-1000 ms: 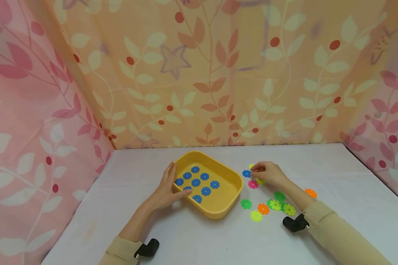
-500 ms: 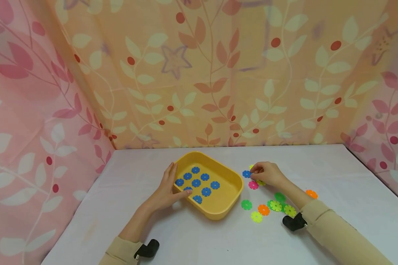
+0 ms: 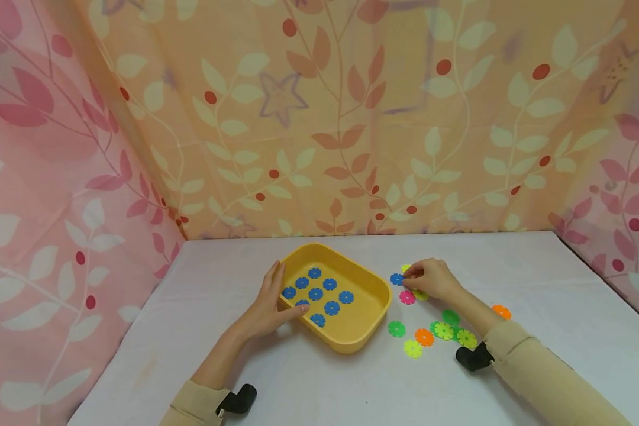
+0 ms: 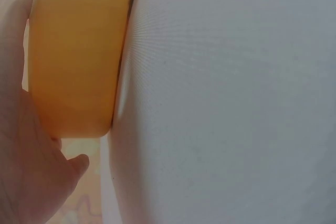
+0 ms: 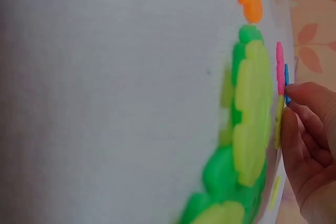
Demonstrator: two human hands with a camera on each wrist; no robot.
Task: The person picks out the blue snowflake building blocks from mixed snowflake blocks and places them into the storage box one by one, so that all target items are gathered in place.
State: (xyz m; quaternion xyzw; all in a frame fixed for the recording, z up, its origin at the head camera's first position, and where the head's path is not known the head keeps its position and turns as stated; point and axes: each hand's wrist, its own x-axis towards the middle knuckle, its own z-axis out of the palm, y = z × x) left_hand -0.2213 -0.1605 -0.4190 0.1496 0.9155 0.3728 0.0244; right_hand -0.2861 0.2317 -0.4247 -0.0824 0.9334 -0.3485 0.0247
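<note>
A yellow plastic tray (image 3: 373,286) sits on the table with several blue snowflake discs (image 3: 315,293) lying flat inside. My left hand (image 3: 266,306) grips its near left side, the thumb over the rim and the fingers along the outer wall. In the left wrist view the tray's wall (image 4: 79,56) stands beside that hand (image 4: 31,161). To the right of the tray, my right hand (image 3: 431,279) pinches the edge of a blue snowflake disc (image 3: 396,279) low over the table. A pink disc (image 3: 407,297) lies just below it, and yellow ones are partly hidden by the hand.
In front of the right hand lie loose discs: a green one (image 3: 396,329), an orange one (image 3: 424,337), a yellow one (image 3: 412,348) and an overlapping green and yellow cluster (image 3: 444,331). Another orange disc (image 3: 502,312) lies beyond the right forearm. Patterned cloth (image 3: 319,118) hangs behind the table.
</note>
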